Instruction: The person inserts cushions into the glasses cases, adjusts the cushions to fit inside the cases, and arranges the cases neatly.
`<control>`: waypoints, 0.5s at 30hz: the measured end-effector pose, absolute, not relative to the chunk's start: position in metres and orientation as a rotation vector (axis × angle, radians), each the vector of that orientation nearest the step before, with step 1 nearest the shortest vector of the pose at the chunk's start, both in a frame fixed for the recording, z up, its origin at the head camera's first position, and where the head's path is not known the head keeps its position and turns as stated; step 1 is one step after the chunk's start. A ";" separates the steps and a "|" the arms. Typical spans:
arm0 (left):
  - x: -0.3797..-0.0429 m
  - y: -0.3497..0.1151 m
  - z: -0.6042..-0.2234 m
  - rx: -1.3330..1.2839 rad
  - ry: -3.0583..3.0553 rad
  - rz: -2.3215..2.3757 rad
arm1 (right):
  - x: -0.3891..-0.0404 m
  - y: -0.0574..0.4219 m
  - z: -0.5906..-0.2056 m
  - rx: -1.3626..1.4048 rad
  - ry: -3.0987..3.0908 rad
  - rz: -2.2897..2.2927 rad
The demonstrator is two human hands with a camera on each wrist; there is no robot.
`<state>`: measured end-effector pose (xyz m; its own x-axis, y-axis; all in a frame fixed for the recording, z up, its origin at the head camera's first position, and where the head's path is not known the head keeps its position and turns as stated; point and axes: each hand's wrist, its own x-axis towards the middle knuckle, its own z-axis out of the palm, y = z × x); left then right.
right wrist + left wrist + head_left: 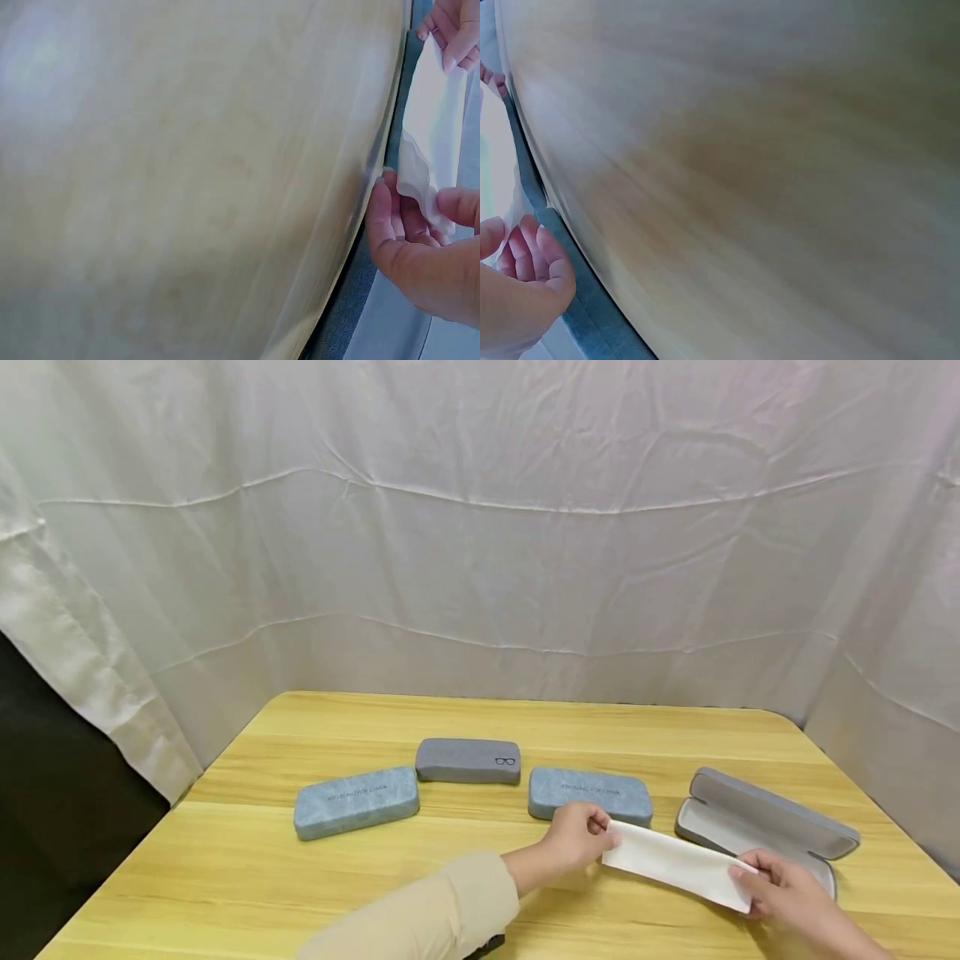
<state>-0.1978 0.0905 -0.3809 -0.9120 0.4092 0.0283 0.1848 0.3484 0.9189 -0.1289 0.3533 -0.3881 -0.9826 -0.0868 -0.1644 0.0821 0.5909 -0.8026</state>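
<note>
A white folded cloth (671, 862) is stretched between both hands above the table's right half. My left hand (576, 838) pinches its left end between thumb and fingers; the right hand (783, 889) pinches the opposite end. In the right wrist view, layers of the cloth (433, 127) hang loose near the right hand (427, 240). Behind the cloth an open grey glasses case (772, 818) lies with its pale lining showing, partly covered by the right hand and cloth. A closed blue glasses case (588, 789) lies just beyond the left hand (532, 277).
Farther left on the wooden table (225, 877) lie a closed grey glasses case (467, 760) with a spectacles print and another closed blue case (356, 802). Pale curtains (480, 568) hang behind the table and along its sides. A small dark object (486, 946) shows under the left sleeve.
</note>
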 end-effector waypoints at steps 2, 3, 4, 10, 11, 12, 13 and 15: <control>-0.199 0.094 -0.381 0.553 2.393 1.610 | -0.129 0.352 -0.385 0.103 2.598 -1.399; -0.200 0.096 -0.380 0.564 2.393 1.614 | -0.130 0.351 -0.383 0.154 2.602 -1.413; -0.201 0.098 -0.380 0.578 2.389 1.618 | -0.129 0.349 -0.382 0.214 2.631 -1.412; -0.203 0.112 -0.374 0.578 2.396 1.621 | -0.127 0.353 -0.380 0.396 2.839 -1.363; -0.204 0.114 -0.373 0.569 2.402 1.622 | -0.126 0.355 -0.379 0.395 2.860 -1.362; -0.204 0.117 -0.371 0.560 2.408 1.625 | -0.126 0.357 -0.379 0.390 2.870 -1.374; -0.205 0.120 -0.370 0.554 2.416 1.625 | -0.126 0.359 -0.379 0.393 2.886 -1.379; -0.206 0.126 -0.368 0.545 2.423 1.632 | -0.126 0.363 -0.378 0.414 2.904 -1.396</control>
